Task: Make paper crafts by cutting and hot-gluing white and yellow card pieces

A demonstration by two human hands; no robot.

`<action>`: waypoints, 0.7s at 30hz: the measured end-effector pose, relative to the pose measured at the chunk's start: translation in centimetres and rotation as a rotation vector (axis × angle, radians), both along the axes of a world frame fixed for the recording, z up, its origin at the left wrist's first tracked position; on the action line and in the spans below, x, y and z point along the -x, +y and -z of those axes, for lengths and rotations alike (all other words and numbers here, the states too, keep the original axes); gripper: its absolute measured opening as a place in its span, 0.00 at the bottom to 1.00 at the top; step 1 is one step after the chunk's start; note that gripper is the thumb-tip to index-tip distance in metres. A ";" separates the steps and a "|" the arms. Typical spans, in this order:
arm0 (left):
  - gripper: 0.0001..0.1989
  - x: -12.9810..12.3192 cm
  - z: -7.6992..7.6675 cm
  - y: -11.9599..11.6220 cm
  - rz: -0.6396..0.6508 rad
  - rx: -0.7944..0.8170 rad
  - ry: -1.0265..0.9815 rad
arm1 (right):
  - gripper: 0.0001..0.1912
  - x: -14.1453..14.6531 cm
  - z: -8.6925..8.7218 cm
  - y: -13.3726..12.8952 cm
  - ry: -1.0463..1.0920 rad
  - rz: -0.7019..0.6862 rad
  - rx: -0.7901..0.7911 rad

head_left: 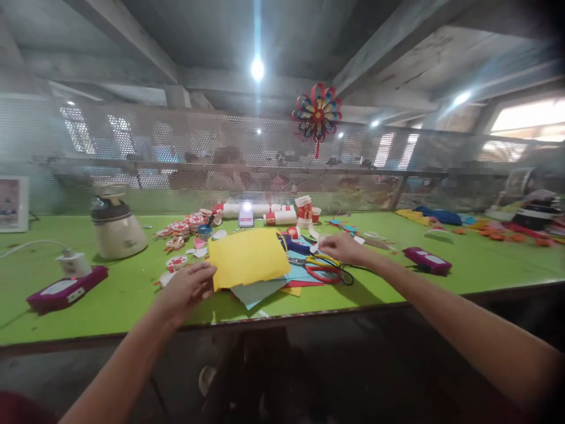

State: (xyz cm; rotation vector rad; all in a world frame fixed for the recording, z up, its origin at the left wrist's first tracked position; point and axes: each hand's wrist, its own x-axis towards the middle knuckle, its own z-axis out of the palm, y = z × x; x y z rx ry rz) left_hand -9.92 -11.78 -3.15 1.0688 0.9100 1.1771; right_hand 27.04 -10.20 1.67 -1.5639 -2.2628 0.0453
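My left hand [192,288] is closed on the left edge of a yellow sheet of paper [249,258], which is held up at a tilt above other coloured sheets. Beneath it lie grey-green [258,291] and light blue paper [304,275]. My right hand [343,247] is over the far side of the pile, its fingertips pinched together beside a small white scrap [314,248]. What they hold, if anything, is hidden. Under that hand lie scissors with red handles [322,274] and a yellow-handled pair [324,259]. A dark blue object [295,244] rests just behind the yellow sheet.
Red-and-white paper cups [304,211] and cup stacks lie behind, near a lit phone [246,214]. At left are round red-and-white pieces [176,263], a beige kettle [119,229] and a purple power strip [68,288]. Another purple block [427,260] lies right. The green table's [145,312] edge runs in front.
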 end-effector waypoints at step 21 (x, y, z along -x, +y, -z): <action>0.12 -4.6 4.5 -9.0 -0.149 0.193 -0.157 | 0.15 2.4 4.7 0.5 -0.544 0.017 0.087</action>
